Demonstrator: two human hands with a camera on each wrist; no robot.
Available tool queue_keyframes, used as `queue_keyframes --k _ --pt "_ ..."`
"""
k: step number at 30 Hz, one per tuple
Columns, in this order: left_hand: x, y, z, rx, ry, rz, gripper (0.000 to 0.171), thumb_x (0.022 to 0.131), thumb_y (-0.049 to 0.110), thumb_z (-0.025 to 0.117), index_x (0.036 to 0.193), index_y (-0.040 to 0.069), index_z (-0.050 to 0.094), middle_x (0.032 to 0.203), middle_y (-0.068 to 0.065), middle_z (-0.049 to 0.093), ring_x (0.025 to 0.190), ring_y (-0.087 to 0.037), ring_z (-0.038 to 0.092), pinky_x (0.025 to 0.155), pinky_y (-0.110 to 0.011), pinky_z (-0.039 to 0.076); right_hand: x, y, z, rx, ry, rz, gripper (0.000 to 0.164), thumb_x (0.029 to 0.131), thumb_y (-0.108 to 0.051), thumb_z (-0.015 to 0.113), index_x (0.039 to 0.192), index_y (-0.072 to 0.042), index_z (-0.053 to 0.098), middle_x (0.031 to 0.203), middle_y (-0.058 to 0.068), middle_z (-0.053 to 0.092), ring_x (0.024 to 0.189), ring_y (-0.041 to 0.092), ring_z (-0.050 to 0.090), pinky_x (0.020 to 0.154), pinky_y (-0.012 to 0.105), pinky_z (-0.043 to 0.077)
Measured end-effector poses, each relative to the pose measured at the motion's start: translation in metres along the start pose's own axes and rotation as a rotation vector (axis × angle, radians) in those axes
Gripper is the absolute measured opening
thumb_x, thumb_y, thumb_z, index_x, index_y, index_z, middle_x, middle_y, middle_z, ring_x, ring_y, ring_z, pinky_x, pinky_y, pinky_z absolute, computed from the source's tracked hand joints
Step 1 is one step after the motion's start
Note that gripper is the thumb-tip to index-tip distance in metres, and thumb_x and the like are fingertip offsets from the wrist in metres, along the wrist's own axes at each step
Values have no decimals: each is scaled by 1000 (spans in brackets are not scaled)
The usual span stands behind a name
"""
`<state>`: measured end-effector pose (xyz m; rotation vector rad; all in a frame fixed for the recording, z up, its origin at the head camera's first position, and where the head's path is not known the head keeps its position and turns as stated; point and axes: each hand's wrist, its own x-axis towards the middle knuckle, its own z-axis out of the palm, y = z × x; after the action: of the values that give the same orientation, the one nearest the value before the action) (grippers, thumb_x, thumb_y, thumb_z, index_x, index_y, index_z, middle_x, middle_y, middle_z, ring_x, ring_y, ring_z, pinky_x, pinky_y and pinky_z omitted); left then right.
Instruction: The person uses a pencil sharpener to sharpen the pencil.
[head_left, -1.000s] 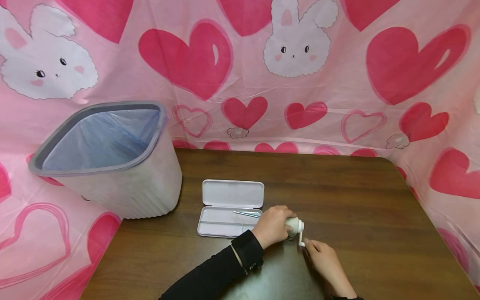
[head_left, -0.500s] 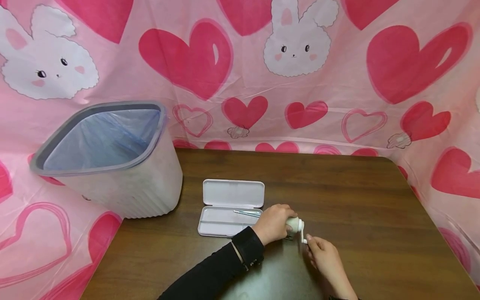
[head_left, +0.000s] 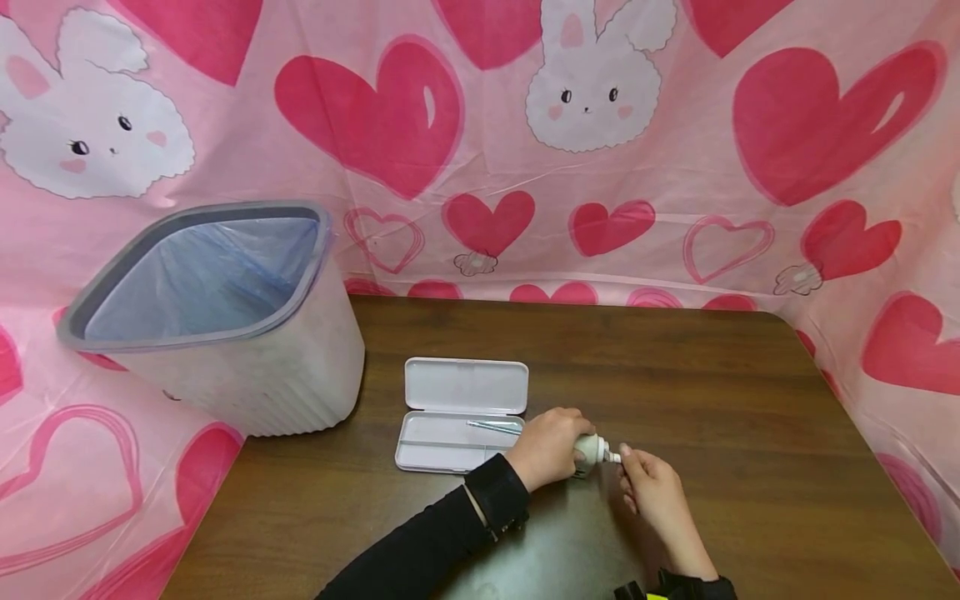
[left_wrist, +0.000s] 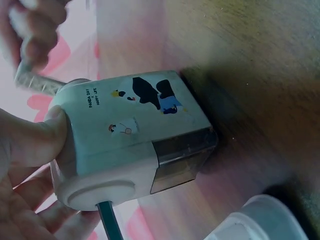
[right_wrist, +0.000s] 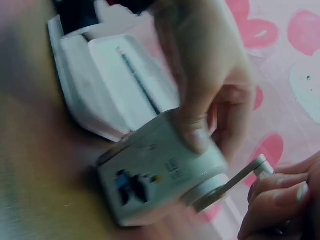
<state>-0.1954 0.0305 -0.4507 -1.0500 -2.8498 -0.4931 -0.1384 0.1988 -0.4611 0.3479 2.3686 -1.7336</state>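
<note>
My left hand [head_left: 546, 450] grips a pale green crank pencil sharpener [left_wrist: 120, 115] from above, thumb on one side, and holds it on the table. A dark green pencil [left_wrist: 110, 220] sticks out of the sharpener's round front in the left wrist view. My right hand [head_left: 654, 492] pinches the end knob of the white crank [right_wrist: 235, 182] at the sharpener's back. An open white pencil case [head_left: 438, 442] lies just left of the sharpener, with a thin pencil [right_wrist: 137, 80] in its tray. The sharpener has panda stickers and a smoky see-through shavings drawer [left_wrist: 182, 160].
A white bin [head_left: 300, 367] with a grey rim and blue liner stands at the table's left edge. The brown wooden table [head_left: 675, 375] reaches back to a pink cloth [head_left: 510, 167] printed with hearts and rabbits.
My right hand has moved upward with the crank, which pointed down a second ago and now points out to the right. The left hand and the sharpener stay nearly in place.
</note>
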Motion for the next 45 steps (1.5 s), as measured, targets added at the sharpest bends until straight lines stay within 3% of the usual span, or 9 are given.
queue_keyframes --k 12,16,19,22,27,30,38,42,45 --pt "0 -7 3 -80 29 33 31 72 14 80 101 16 72 92 7 67 83 -6 60 73 -16 45 53 -6 -5 -85 -21 -37 41 103 -31 38 82 1 52 60 -1 44 50 13 43 48 27 40" --pt "0 -11 5 -142 22 11 30 73 17 80 101 16 73 93 7 68 83 -5 61 73 -16 44 61 3 -2 -315 -4 -82 39 103 -31 36 83 -3 53 60 2 46 51 17 45 51 31 39" --pt "-2 -13 5 -167 18 -7 30 73 20 81 102 17 72 95 7 68 84 -5 60 74 -17 44 60 14 3 -511 -25 -93 39 103 -32 35 101 -4 61 62 3 48 51 18 46 52 32 37" --pt "-4 -13 5 -177 26 -23 30 73 20 81 101 17 72 94 7 68 83 -6 61 73 -17 44 51 26 7 -621 -56 -61 40 102 -31 36 121 -4 59 64 4 51 51 19 47 50 33 36" --pt "-4 -10 6 -185 61 -37 30 70 17 81 99 17 73 92 7 68 80 -7 61 68 -14 42 37 32 9 -731 -14 -66 35 101 -24 40 118 -5 63 85 19 66 69 35 61 54 46 45" --pt "-4 -10 6 -196 79 -35 31 70 17 82 99 17 73 91 7 68 82 -6 61 69 -14 43 32 33 10 -758 -5 -70 33 100 -24 40 110 -6 66 100 20 67 84 41 62 60 51 46" --pt "-5 -7 9 -189 92 -58 31 70 19 81 100 17 74 93 7 69 86 -7 62 76 -16 46 9 37 11 -739 9 -114 32 99 -26 44 73 -13 55 68 5 53 67 24 54 56 38 37" --pt "-5 -5 8 -166 86 -72 32 71 19 81 102 16 74 94 7 69 88 -8 63 77 -18 46 -3 35 11 -619 30 -114 38 100 -26 44 65 -13 48 59 0 45 58 16 46 54 31 34" --pt "-4 -4 8 -131 73 -63 32 72 19 80 103 17 73 94 7 68 89 -8 63 79 -19 47 -10 32 11 -471 15 -56 43 101 -29 42 64 -10 49 53 -2 43 48 14 42 48 28 35"
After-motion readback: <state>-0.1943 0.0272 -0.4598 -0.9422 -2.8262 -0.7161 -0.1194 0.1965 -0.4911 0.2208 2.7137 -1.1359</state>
